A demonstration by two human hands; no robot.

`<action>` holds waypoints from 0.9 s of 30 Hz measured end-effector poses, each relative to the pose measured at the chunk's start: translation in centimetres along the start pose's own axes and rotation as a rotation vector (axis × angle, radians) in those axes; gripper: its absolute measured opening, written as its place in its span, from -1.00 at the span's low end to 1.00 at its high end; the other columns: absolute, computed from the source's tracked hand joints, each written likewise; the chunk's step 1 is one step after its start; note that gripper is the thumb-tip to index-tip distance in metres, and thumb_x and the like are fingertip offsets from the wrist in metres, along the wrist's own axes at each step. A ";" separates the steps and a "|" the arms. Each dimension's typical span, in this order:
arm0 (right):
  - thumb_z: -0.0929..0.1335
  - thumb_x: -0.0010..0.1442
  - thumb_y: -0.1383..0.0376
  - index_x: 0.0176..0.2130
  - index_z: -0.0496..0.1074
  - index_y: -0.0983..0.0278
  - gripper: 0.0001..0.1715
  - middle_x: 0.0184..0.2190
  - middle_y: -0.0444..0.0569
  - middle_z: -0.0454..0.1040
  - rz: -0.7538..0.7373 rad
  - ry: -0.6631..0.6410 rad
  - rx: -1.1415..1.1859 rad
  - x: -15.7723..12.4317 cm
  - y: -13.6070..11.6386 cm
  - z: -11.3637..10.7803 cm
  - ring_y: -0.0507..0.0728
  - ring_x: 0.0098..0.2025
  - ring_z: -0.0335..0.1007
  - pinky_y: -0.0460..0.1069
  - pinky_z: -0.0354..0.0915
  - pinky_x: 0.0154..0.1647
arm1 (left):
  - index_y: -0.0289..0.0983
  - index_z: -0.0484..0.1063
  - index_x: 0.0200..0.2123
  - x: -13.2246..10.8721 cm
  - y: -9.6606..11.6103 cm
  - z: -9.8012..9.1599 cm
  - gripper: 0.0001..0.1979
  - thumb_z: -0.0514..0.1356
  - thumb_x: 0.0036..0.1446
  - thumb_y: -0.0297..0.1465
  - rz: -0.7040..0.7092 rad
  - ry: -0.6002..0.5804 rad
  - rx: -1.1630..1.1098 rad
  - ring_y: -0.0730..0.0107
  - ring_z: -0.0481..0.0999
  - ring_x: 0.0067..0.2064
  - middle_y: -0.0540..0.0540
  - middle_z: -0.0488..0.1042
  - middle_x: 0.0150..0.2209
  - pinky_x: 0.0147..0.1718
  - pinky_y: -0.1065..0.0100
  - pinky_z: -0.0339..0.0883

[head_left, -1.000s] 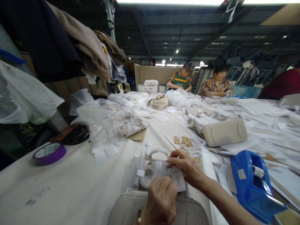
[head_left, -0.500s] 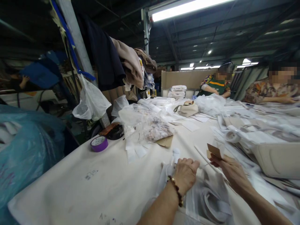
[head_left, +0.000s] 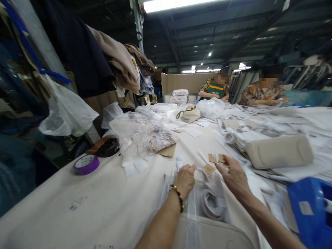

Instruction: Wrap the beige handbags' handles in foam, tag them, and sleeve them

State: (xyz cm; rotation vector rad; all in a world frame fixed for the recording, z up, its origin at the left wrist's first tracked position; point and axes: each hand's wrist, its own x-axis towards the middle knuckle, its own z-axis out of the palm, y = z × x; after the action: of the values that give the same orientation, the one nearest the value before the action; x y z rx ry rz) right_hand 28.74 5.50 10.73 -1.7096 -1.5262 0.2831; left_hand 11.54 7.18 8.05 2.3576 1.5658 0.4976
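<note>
In front of me lies a beige bag [head_left: 211,230] in clear plastic, with a rolled strap [head_left: 213,204] showing through its upper part. My left hand [head_left: 184,181], with a beaded bracelet on the wrist, has its fingers curled at the top edge of the clear plastic bag [head_left: 193,211]. Across from it, my right hand [head_left: 233,174] pinches a small brown card tag [head_left: 222,158]. Two more brown tags, one at the fingertips [head_left: 212,158] and one nearer me [head_left: 208,169], lie just left of that hand.
A purple tape roll [head_left: 86,164] and a black coiled belt [head_left: 108,147] lie at the left. Plastic packaging [head_left: 135,133] is heaped beyond. Another beige bag [head_left: 281,150] and a blue bin [head_left: 310,202] are at the right. Two people sit across the table.
The view has swung right, bringing the blue bin in. My right hand has lowered the brown tags to the table near the plastic bag, where they are now spread apart. My left hand stays at the plastic.
</note>
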 end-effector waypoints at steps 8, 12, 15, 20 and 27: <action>0.22 0.26 0.29 0.07 0.33 0.35 -0.59 0.07 0.17 0.39 -0.765 -0.064 -0.426 -12.0 0.0 0.4 0.32 0.11 0.30 0.23 0.28 0.04 | -0.39 0.15 0.19 -5.6 -0.5 -4.6 -0.53 -0.01 0.19 -0.48 0.061 0.145 -0.123 0.31 0.19 0.24 -0.25 0.25 0.20 0.22 0.24 0.07; 0.26 0.24 0.26 0.12 0.27 0.45 -0.49 0.12 0.25 0.34 -0.809 -0.072 -0.536 -12.6 1.0 1.0 0.36 0.15 0.25 0.27 0.25 0.07 | -0.41 0.05 0.25 -10.2 -1.8 -3.9 -0.40 0.09 0.16 -0.39 -0.001 -0.020 0.009 0.07 -0.12 0.35 -0.30 -0.01 0.32 0.26 0.01 -0.06; 0.26 0.24 0.27 0.12 0.27 0.46 -0.50 0.12 0.23 0.34 -0.807 -0.074 -0.532 -12.2 1.1 0.9 0.34 0.16 0.25 0.27 0.24 0.09 | -0.41 0.01 0.27 -10.9 -2.2 -3.7 -0.35 0.11 0.13 -0.38 -0.054 -0.141 0.060 0.07 -0.21 0.36 -0.28 -0.11 0.34 0.26 0.02 -0.08; 0.24 0.22 0.33 0.08 0.32 0.40 -0.56 0.07 0.17 0.41 -0.803 -0.074 -0.531 -11.9 0.3 0.6 0.29 0.11 0.31 0.24 0.28 0.07 | -0.34 0.18 0.17 -9.4 -0.6 -5.4 -0.37 0.22 0.03 -0.34 0.106 -0.145 0.270 -0.09 0.03 0.29 -0.30 0.12 0.27 0.17 -0.11 0.01; 0.21 0.20 0.26 0.07 0.34 0.27 -0.54 0.03 0.11 0.45 -0.983 0.118 -0.492 -11.4 4.1 2.6 0.29 0.04 0.39 0.20 0.33 -0.05 | -0.45 0.35 -0.03 -8.9 2.2 -5.6 -0.60 0.14 0.08 -0.37 0.171 -0.194 0.405 -0.10 0.32 0.07 -0.41 0.37 0.03 -0.01 -0.18 0.18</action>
State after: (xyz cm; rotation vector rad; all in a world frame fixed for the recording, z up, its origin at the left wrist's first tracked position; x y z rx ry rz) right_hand 27.29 -3.55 2.36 -1.0621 -2.2455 -0.7336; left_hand 7.85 -1.72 12.84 2.7534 1.4960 -0.0270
